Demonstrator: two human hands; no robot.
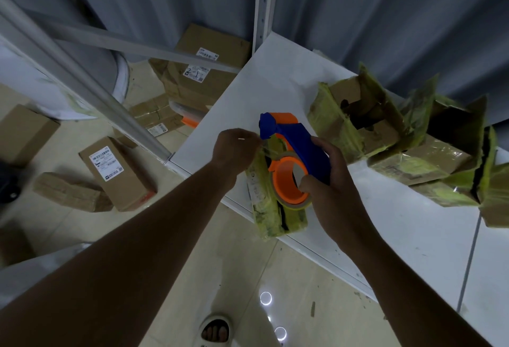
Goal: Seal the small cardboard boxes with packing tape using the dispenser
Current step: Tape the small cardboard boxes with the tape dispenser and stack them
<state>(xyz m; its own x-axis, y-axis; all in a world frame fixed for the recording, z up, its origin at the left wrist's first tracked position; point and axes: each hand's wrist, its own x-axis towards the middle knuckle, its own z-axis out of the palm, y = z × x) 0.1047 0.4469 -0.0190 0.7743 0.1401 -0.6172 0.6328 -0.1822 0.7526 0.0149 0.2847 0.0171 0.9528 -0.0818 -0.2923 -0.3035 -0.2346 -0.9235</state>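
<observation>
While the right hand (327, 173) grips the blue-and-orange plastic tape dispenser (292, 154) over a small yellow-taped cardboard box (268, 214) at the white shelf's (413, 236) edge, the left hand (235, 151) pinches the tape end.

Small box (271, 203) sits on the near edge of the shelf (275, 82), partly overhanging it; the dispenser (293, 154) is right on top of that box; left hand (235, 151) just left of the dispenser, right hand (329, 170) just right of it; torn boxes (391, 131) lie right of the dispenser, further back on the shelf; floor boxes (118, 173) lie well left, below the shelf.
</observation>
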